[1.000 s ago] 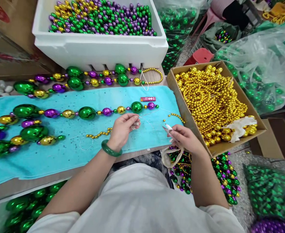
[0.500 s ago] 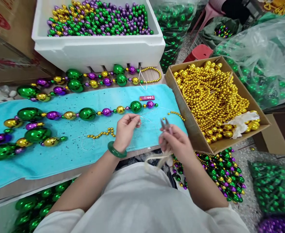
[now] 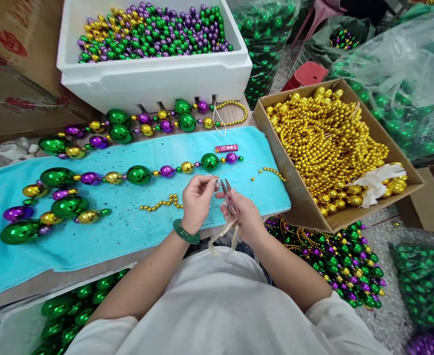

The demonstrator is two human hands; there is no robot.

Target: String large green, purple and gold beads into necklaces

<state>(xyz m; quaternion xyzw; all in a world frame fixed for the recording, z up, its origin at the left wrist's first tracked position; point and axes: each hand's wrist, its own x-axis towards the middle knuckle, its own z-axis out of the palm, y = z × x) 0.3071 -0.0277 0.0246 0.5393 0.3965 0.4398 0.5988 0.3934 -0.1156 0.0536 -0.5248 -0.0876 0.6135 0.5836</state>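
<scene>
My left hand [image 3: 197, 199] pinches a thin thread just below a string of large green, purple and gold beads [image 3: 139, 174] on the turquoise towel [image 3: 102, 231]. My right hand [image 3: 241, 212] is closed on small thread snips [image 3: 226, 186], their open blades right beside the left fingertips. A pale ribbon [image 3: 222, 235] hangs from the snips. A short run of small gold beads [image 3: 163, 203] lies left of my left hand, another [image 3: 271, 171] to the right.
A white foam box of mixed small beads [image 3: 154, 54] stands at the back. A cardboard box of gold bead strings [image 3: 331, 143] sits at the right. More big-bead strings [image 3: 143, 123] lie behind the towel. Bags of beads crowd the floor. A small red lighter [image 3: 226, 148] rests on the towel.
My right hand has moved left from near the cardboard box to meet my left hand, bringing the snips to the thread. The left hand stayed about where it was.
</scene>
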